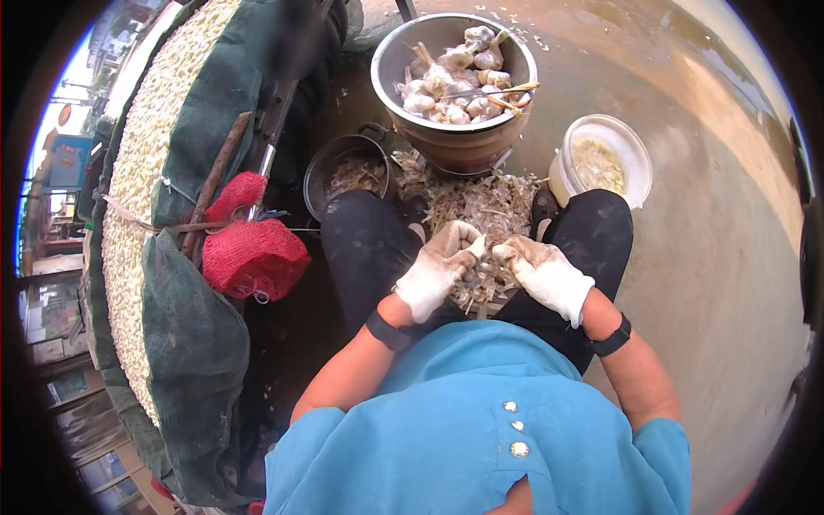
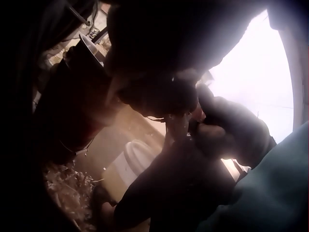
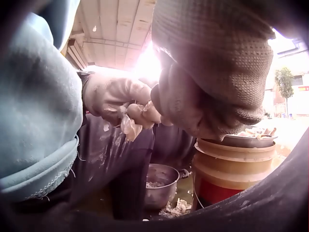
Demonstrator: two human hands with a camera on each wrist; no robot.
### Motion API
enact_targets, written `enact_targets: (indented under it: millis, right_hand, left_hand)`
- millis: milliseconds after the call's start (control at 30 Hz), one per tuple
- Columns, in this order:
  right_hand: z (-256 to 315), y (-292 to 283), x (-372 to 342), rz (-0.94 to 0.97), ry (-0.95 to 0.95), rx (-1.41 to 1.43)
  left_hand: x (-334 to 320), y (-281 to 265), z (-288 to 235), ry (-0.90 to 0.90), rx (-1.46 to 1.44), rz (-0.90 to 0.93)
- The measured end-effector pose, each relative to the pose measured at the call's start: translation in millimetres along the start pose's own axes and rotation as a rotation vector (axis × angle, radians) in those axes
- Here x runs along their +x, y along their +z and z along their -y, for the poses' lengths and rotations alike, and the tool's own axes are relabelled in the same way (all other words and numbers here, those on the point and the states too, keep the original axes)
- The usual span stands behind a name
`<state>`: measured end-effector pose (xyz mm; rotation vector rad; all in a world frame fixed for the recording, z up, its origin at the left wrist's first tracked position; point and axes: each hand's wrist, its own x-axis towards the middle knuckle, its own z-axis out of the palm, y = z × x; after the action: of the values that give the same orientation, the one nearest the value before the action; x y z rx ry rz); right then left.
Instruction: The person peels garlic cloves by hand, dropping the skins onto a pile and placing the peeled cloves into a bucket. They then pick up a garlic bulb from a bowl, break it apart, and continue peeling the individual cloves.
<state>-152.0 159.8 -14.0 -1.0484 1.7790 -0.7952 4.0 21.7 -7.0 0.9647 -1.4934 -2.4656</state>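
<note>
Pinching papery skin: left hand. Curled close by: right hand, grip unclear. Advised: short, gentle tugs above the husks.

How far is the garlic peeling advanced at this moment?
Partly done, it seems: pale, likely peeled cloves lie in the tub, and loose skins are piled between the feet. In hand: the left hand pinches something with papery skin hanging. Remaining: many unpeeled heads in the basin.
</note>
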Motion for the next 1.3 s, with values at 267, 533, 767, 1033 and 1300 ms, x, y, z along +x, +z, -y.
enact_targets:
  millis: [267, 533, 767, 1033, 1300]
  right_hand:
    - [13.9, -5.4, -1.6, 0.155, 0.046, -0.061]
    - [11.9, -6.8, -4.7, 0.182, -0.012, 0.234]
    - [26.4, -7.8, -10.5, 0.276, 0.083, 0.51]
    - [29.1, -8.1, -13.7, 0.238, 0.122, 0.555]
    - [28.1, -11.6, -11.2, 0.286, 0.114, 0.309]
  left_hand:
    - [-5.0, -6.9, -7.2, -0.079, 0.177, 0.111]
    - [-17.2, -0.4, -36.7, -0.245, 0.052, 0.132]
    - [-16.7, -4.7, -33.3, -0.229, -0.179, 0.244]
    - [-15.7, -7.5, -22.5, -0.197, -0.154, 0.142]
    - [-15.9, -5.1, -41.2, -0.281, 0.095, 0.207]
